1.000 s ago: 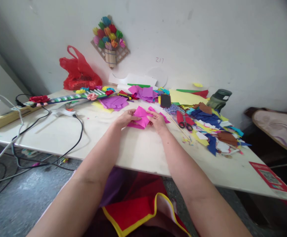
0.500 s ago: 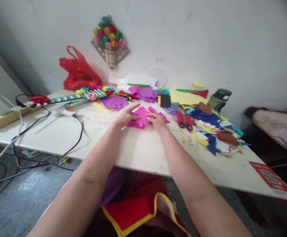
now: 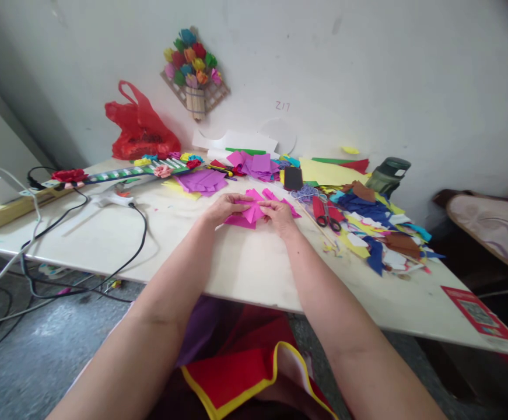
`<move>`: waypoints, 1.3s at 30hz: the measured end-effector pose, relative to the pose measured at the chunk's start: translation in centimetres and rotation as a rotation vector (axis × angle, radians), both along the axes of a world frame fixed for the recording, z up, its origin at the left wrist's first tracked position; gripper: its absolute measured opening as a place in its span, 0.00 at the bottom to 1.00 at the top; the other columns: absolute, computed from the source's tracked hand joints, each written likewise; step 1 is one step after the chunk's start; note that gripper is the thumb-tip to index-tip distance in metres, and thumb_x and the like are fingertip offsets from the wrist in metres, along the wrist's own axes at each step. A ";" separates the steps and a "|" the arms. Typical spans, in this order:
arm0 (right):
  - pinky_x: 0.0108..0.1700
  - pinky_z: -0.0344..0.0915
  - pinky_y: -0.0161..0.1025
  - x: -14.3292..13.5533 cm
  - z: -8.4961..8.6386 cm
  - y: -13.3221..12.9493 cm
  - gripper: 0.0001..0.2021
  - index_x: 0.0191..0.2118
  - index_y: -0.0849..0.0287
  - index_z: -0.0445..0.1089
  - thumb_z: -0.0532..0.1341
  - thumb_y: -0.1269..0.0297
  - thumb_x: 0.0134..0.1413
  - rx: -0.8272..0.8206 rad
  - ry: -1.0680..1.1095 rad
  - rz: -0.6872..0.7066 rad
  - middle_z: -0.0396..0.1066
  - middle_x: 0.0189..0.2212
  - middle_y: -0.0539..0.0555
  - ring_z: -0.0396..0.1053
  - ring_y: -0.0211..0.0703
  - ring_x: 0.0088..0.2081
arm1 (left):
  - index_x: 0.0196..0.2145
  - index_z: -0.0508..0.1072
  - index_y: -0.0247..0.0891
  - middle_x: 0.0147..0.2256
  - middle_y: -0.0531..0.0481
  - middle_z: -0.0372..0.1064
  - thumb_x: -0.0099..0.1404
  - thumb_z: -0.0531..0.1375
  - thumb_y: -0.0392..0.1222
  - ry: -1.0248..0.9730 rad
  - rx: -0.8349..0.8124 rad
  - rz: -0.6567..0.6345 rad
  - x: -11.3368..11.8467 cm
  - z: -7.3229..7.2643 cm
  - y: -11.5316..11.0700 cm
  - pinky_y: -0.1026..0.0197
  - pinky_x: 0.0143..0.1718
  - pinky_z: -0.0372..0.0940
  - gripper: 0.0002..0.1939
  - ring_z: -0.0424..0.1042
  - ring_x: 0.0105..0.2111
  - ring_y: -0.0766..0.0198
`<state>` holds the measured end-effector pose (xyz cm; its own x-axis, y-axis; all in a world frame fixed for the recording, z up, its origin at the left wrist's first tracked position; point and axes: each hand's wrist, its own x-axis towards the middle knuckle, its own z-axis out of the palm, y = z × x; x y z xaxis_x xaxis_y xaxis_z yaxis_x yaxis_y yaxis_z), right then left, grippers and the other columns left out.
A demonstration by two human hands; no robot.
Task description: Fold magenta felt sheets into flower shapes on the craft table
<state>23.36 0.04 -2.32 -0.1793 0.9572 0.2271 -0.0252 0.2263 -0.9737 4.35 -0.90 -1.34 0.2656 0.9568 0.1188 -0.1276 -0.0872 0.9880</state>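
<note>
Between my two hands is a folded piece of bright pink paper (image 3: 252, 211), raised just over the table. My left hand (image 3: 226, 209) pinches its left side between thumb and fingers. On the opposite side my right hand (image 3: 279, 216) grips the paper's edge with thumb and fingertips. More pink paper (image 3: 241, 221) lies flat on the table beneath, and other pink pieces (image 3: 291, 207) rest behind my right hand. A stack of purple paper sheets (image 3: 203, 181) sits beyond my left hand. Red-and-black scissors (image 3: 328, 220) lie to the right of my right hand.
Coloured paper scraps (image 3: 378, 221) cover the table's right side, with a dark green bottle (image 3: 388, 175) behind them. A red plastic bag (image 3: 137, 131) stands at the back left. A glue gun (image 3: 105, 201) and black cable (image 3: 142, 236) lie to the left. A thin wooden stick (image 3: 317, 224) lies near the scissors.
My left hand's raised fingers have come down and closed on the pink paper. The paper's near point has shifted slightly; my right hand has stayed almost where it was.
</note>
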 end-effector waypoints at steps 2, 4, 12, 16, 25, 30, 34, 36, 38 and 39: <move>0.23 0.59 0.35 0.0 0.0 -0.1 0.16 0.34 0.64 0.75 0.66 0.60 0.35 -0.003 0.004 0.012 0.65 0.15 0.49 0.59 0.33 0.16 | 0.43 0.77 0.31 0.33 0.44 0.76 0.45 0.71 0.39 0.007 0.002 0.011 0.0 0.0 0.0 0.62 0.34 0.67 0.25 0.74 0.30 0.64; 0.23 0.59 0.36 -0.1 0.1 -0.2 0.16 0.34 0.64 0.75 0.66 0.60 0.35 -0.003 0.010 0.023 0.65 0.15 0.49 0.60 0.34 0.16 | 0.41 0.78 0.31 0.32 0.44 0.76 0.44 0.72 0.39 0.008 0.012 0.022 0.0 0.1 -0.1 0.62 0.35 0.67 0.24 0.74 0.30 0.64; 0.23 0.60 0.36 -0.1 0.1 -0.4 0.16 0.33 0.64 0.75 0.65 0.61 0.35 0.003 -0.001 0.046 0.66 0.15 0.49 0.60 0.34 0.17 | 0.39 0.78 0.31 0.31 0.46 0.76 0.43 0.72 0.36 -0.015 -0.052 -0.004 -0.1 0.7 -0.6 0.63 0.33 0.69 0.22 0.73 0.27 0.65; 0.24 0.61 0.36 0.0 0.4 -0.6 0.14 0.32 0.64 0.76 0.63 0.62 0.35 0.001 -0.005 0.056 0.67 0.17 0.49 0.61 0.34 0.17 | 0.38 0.78 0.31 0.32 0.46 0.76 0.42 0.71 0.33 -0.037 -0.091 -0.040 -0.3 0.9 -0.8 0.63 0.33 0.70 0.22 0.74 0.27 0.66; 0.24 0.60 0.35 0.1 0.3 -0.7 0.11 0.29 0.61 0.77 0.61 0.65 0.35 0.024 -0.044 0.052 0.68 0.19 0.49 0.61 0.35 0.20 | 0.40 0.78 0.34 0.32 0.48 0.76 0.42 0.72 0.32 -0.017 -0.172 -0.062 -0.1 1.5 -1.7 0.61 0.35 0.71 0.24 0.74 0.29 0.66; 0.26 0.59 0.35 0.2 0.3 -0.8 0.11 0.29 0.59 0.77 0.60 0.65 0.36 0.063 -0.097 0.063 0.70 0.21 0.50 0.61 0.36 0.22 | 0.36 0.78 0.33 0.27 0.49 0.74 0.40 0.73 0.35 0.008 -0.158 -0.059 -0.2 1.2 -1.4 0.63 0.31 0.69 0.21 0.72 0.25 0.68; 0.25 0.59 0.35 0.3 0.2 -0.6 0.12 0.30 0.59 0.77 0.59 0.65 0.37 0.071 -0.113 0.075 0.69 0.20 0.49 0.60 0.36 0.22 | 0.34 0.79 0.32 0.26 0.48 0.75 0.39 0.73 0.37 0.038 -0.107 -0.057 -0.2 1.1 -1.3 0.64 0.30 0.68 0.20 0.71 0.24 0.68; 0.25 0.59 0.35 0.4 0.1 -0.6 0.12 0.31 0.59 0.77 0.60 0.65 0.38 0.070 -0.104 0.076 0.69 0.20 0.49 0.60 0.35 0.21 | 0.34 0.79 0.33 0.26 0.48 0.75 0.40 0.73 0.38 0.066 -0.070 -0.050 -0.3 1.0 -1.2 0.65 0.29 0.67 0.20 0.71 0.24 0.68; 0.24 0.60 0.35 0.4 0.2 -0.6 0.13 0.33 0.60 0.77 0.60 0.65 0.38 0.060 -0.094 0.076 0.68 0.19 0.49 0.60 0.35 0.20 | 0.34 0.79 0.33 0.26 0.49 0.75 0.40 0.72 0.38 0.094 -0.034 -0.029 -0.3 0.8 -1.1 0.65 0.29 0.66 0.20 0.70 0.24 0.69; 0.23 0.60 0.35 0.3 0.3 -0.7 0.14 0.34 0.60 0.77 0.60 0.65 0.38 0.051 -0.089 0.073 0.67 0.18 0.48 0.60 0.35 0.19 | 0.34 0.79 0.33 0.26 0.49 0.75 0.40 0.72 0.39 0.106 -0.019 -0.017 -0.4 0.7 -1.0 0.65 0.30 0.66 0.20 0.70 0.24 0.69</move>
